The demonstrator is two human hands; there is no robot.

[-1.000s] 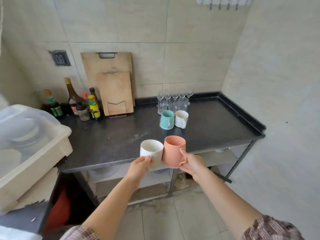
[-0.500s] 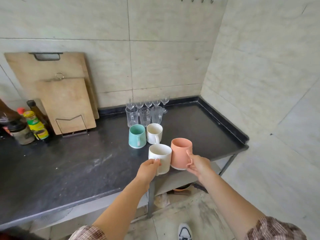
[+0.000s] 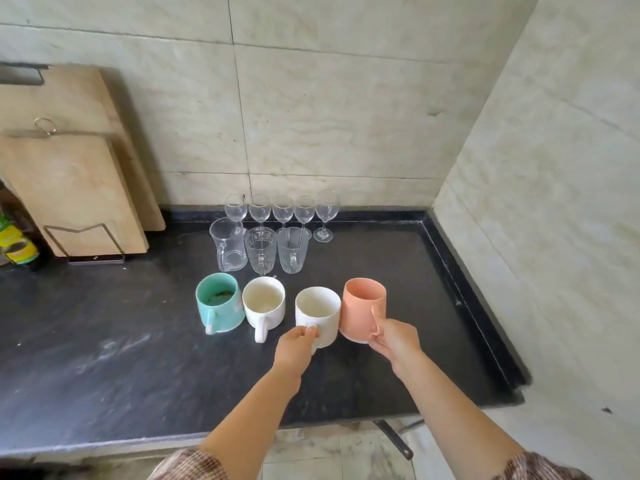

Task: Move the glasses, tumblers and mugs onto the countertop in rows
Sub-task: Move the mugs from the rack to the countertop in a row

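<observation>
My left hand point(image 3: 294, 346) grips the handle of a white mug point(image 3: 317, 313). My right hand point(image 3: 391, 337) grips the handle of an orange mug point(image 3: 362, 311) just right of it, the two mugs touching. Both are low over the black countertop point(image 3: 104, 358); whether they rest on it I cannot tell. To their left stand a teal mug point(image 3: 218, 303) and another white mug point(image 3: 264, 303). Behind these stand three clear tumblers point(image 3: 261, 251), and behind those a row of several wine glasses point(image 3: 282, 211) by the wall.
Two wooden cutting boards point(image 3: 76, 174) lean on the wall at back left in a wire stand, with bottles point(image 3: 14, 240) at the left edge. A raised black lip point(image 3: 464, 292) borders the counter's right side against the tiled wall. The counter's front edge point(image 3: 138, 441) is near me.
Both hands have carried the white and orange mugs forward and down, to the right end of the mug row. The view has moved closer to the counter.
</observation>
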